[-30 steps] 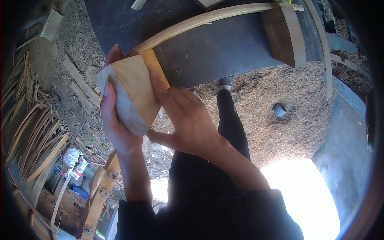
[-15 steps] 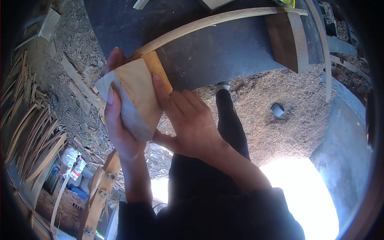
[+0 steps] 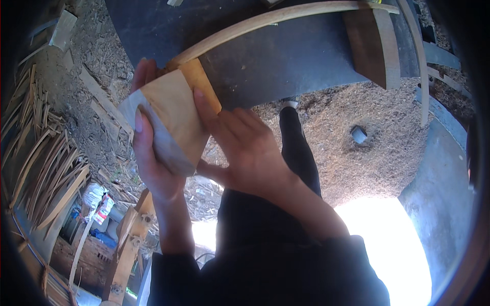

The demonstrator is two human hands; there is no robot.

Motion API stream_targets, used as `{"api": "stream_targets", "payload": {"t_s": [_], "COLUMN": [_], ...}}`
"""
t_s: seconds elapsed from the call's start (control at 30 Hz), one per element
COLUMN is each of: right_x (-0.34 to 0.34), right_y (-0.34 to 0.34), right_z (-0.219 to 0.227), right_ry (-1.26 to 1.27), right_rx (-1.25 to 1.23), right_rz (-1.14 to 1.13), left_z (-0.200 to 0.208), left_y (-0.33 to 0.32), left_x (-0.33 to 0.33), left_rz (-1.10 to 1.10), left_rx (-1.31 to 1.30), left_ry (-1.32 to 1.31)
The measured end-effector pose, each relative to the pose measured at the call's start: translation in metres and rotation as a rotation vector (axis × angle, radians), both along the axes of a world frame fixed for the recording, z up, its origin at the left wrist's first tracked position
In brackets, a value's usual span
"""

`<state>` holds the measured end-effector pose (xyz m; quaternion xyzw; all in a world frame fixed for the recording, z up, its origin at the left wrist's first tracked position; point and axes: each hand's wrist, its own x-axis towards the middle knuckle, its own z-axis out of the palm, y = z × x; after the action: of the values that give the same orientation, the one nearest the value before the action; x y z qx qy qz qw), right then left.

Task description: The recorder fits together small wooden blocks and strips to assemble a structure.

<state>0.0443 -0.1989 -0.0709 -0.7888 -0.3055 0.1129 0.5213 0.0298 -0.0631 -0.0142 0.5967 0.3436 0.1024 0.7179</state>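
A pale wooden block (image 3: 176,109) with slanting sides is held up in front of me, part of its face in bluish light. My left hand (image 3: 153,158) grips it from the left, the thumb lying on its face and the fingertips showing past its far edge. My right hand (image 3: 245,148) is closed at the block's right side, index finger along the edge, thumb near the lower corner. Under that finger an orange-yellow wooden piece (image 3: 200,81) sticks out; whether it is joined to the block I cannot tell.
Beyond lies a dark tabletop (image 3: 275,66) with a long curved wooden strip (image 3: 270,21) and a thick wooden piece (image 3: 375,48). Sawdust covers the floor (image 3: 352,163), where a small metal tube (image 3: 358,134) stands. Thin wood offcuts (image 3: 53,176) are heaped at the left.
The view has shifted slightly, so the table sits a little higher in it. Both hands keep their grip on the block, with hardly any movement.
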Motion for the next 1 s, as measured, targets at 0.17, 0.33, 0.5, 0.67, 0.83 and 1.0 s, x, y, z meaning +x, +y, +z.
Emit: {"api": "stream_targets", "payload": {"t_s": [0.17,0.33,0.5,0.67,0.83,1.0], "right_x": [0.019,0.026,0.028,0.026,0.017,0.014], "right_y": [-0.021,-0.018,-0.016,-0.015,-0.014,-0.014], "right_z": [-0.006,-0.013,-0.021,-0.023,-0.023,-0.023], "right_ry": [-0.005,-0.043,-0.145,-0.162,-0.159,-0.166], "right_rx": [-0.095,-0.072,-0.014,-0.010,-0.033,0.035], "right_rz": [0.128,0.100,0.063,0.027,-0.006,-0.062], "left_z": [-0.003,-0.002,0.003,-0.002,-0.003,-0.004], "left_y": [-0.002,0.002,-0.003,0.002,0.002,0.010], "left_x": [0.000,0.000,0.005,0.002,0.000,-0.007], "left_rz": [0.030,0.000,0.025,0.014,-0.014,-0.062], "left_rx": [-0.011,0.050,0.039,0.018,0.071,0.114], "left_ry": [0.007,0.001,0.001,-0.046,-0.046,-0.044]}}
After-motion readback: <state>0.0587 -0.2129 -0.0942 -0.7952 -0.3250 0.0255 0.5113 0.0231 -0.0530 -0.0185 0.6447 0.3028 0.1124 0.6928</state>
